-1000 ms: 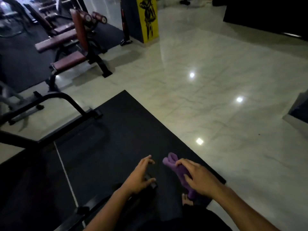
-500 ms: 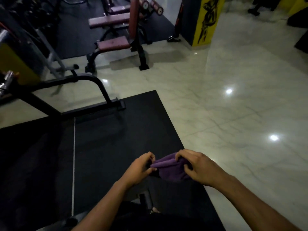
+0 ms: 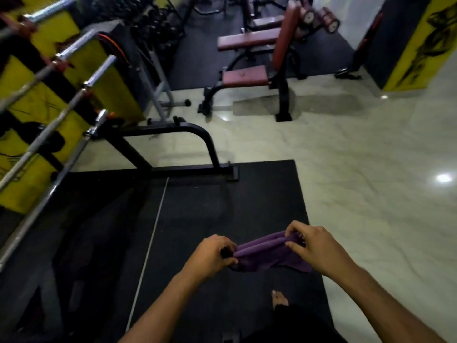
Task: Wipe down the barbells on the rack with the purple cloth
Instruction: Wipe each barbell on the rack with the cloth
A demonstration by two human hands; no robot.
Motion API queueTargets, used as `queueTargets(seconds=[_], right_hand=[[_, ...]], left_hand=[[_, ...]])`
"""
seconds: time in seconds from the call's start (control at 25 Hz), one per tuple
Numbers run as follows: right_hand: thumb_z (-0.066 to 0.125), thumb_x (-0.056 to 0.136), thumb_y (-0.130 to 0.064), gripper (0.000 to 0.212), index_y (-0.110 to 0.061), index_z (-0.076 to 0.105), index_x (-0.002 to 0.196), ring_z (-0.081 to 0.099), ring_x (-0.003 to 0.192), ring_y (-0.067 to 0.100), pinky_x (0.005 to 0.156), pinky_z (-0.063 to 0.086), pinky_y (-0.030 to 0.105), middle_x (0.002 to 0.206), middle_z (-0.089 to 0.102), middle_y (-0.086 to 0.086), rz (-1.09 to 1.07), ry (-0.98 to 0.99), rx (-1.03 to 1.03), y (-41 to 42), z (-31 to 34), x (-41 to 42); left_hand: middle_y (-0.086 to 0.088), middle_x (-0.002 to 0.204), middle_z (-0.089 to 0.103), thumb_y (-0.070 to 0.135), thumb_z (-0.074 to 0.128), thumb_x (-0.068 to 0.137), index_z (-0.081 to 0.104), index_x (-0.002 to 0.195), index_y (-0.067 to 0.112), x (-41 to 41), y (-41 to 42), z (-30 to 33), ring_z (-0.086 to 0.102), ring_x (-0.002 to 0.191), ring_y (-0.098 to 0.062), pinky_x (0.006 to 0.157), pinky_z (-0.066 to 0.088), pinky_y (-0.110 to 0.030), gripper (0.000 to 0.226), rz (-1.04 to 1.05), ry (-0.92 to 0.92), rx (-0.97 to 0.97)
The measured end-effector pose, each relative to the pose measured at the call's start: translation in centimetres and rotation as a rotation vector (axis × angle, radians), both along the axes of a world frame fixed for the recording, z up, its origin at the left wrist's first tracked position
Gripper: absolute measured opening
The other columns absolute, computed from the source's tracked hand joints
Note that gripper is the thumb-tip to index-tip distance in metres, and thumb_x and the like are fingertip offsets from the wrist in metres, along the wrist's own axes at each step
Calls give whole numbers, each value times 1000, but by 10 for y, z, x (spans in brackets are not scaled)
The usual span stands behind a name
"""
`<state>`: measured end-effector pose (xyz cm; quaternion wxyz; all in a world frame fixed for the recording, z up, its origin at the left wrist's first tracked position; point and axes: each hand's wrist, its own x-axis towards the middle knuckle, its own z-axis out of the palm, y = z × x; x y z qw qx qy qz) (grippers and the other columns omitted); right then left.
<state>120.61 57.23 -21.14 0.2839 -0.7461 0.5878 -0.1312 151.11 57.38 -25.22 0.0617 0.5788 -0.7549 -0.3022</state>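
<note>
Nearest me, left hand (image 3: pixel 212 253) and right hand (image 3: pixel 314 246) each pinch an end of the purple cloth (image 3: pixel 267 251), bunched and sagging between them above the black mat (image 3: pixel 222 206); I judge it light, limp, best gripped as a folded pad. Further left, barbells (image 3: pixel 49 134) lie on the rack (image 3: pixel 158 142), untouched; steel shafts look stiff, heavy, slick, so wrap cloth round shaft.
</note>
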Motion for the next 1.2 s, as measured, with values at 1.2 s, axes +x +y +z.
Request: queueTargets(seconds=[1.2], right_hand=[[71,85,-41,52,-3,67,120,72,100,39,94,54,49,107,74,23,-131,-885,1178,-535,49,426]], left_hand=[[10,124,52,59,63,89,50,138,32,223,-393,101,53,110,-7,97,47,-29,58,460,81,-220]])
